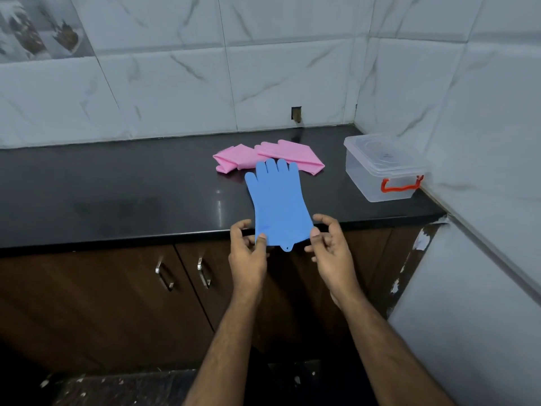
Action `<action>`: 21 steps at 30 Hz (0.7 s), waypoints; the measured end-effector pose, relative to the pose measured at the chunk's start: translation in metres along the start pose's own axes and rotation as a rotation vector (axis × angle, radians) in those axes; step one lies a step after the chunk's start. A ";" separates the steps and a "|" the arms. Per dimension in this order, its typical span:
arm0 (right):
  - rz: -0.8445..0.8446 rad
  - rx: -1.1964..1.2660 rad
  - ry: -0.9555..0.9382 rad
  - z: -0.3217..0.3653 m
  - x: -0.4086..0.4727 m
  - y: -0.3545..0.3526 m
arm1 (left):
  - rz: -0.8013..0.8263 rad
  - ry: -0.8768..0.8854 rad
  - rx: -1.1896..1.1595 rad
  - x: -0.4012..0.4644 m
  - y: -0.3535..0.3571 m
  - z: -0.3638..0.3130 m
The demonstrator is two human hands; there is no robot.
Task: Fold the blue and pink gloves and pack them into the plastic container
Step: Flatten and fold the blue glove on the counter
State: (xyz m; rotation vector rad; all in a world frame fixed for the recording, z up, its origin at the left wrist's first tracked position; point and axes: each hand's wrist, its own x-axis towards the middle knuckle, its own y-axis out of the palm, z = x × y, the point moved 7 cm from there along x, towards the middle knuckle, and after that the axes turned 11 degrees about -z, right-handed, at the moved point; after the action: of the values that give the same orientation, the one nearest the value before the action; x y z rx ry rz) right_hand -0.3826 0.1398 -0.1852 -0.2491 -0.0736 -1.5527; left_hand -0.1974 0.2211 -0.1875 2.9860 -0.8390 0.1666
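A blue glove lies flat on the black counter, fingers pointing to the wall, its cuff hanging over the front edge. My left hand pinches the cuff's left corner. My right hand pinches the cuff's right corner. Two pink gloves lie folded just behind the blue one, partly covered by its fingertips. The clear plastic container with a lid and a red clasp stands at the right end of the counter, by the corner of the walls.
White marble-look tiles cover the back wall and the right wall. Brown cabinet doors with metal handles sit below the counter. A small hole in the wall is behind the gloves.
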 end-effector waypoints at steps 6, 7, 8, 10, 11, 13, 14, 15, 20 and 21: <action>-0.088 0.149 0.057 0.009 -0.011 -0.004 | -0.007 -0.192 -0.239 -0.011 -0.004 0.001; -0.088 0.168 0.039 0.012 -0.014 -0.006 | 0.006 -0.220 -0.272 -0.013 -0.004 0.000; -0.080 0.191 0.016 0.015 -0.016 -0.008 | 0.020 -0.245 -0.305 -0.015 -0.004 -0.001; -0.060 0.236 -0.018 0.019 -0.019 -0.011 | 0.046 -0.274 -0.374 -0.017 -0.006 -0.008; -0.064 0.240 -0.033 0.020 -0.019 -0.014 | 0.061 -0.281 -0.410 -0.016 -0.007 -0.012; -0.100 0.177 -0.054 0.016 -0.020 -0.019 | 0.084 -0.287 -0.456 -0.015 -0.008 -0.021; -0.113 0.131 -0.048 0.011 -0.021 -0.019 | 0.094 -0.288 -0.457 -0.016 -0.008 -0.026; -0.112 0.087 -0.034 0.004 -0.024 -0.018 | 0.104 -0.288 -0.447 -0.019 -0.007 -0.030; -0.061 0.017 -0.022 -0.018 -0.034 -0.006 | 0.163 -0.256 -0.407 -0.043 -0.001 -0.046; -0.071 0.025 -0.025 -0.019 -0.033 -0.007 | 0.177 -0.250 -0.407 -0.047 -0.001 -0.050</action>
State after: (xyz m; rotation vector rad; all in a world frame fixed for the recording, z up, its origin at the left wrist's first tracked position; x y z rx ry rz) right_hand -0.3919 0.1686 -0.2100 -0.2488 -0.1227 -1.6183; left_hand -0.2411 0.2493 -0.1433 2.5803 -1.0174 -0.3403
